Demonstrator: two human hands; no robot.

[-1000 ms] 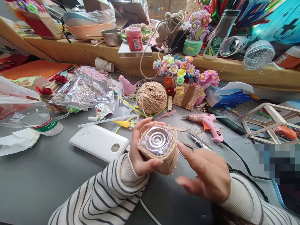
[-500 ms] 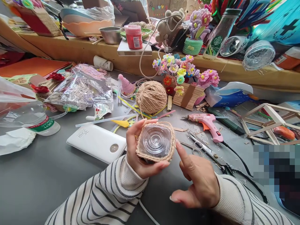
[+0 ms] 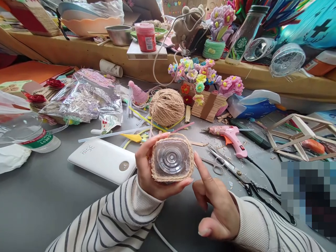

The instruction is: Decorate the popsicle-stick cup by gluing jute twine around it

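My left hand is wrapped round a clear plastic container whose ringed, rounded-square base faces me. Twine runs round the edge of that base. Just right of it, my right hand has its index finger stretched out, the fingertip at or very near the twine edge; the thumb stands well apart and the other fingers are curled. Behind the container lies a ball of twine, with a strand running down toward my left hand.
A pink glue gun, large scissors and small scissors lie to the right, near a wooden stick frame. On the left are a white power bank and a plastic bottle. A cluttered shelf runs along the back.
The whole view has shifted slightly, moving the scene left. The container's base has tilted a little in my left hand. My right index finger stays at its right edge, the thumb slightly closer in.
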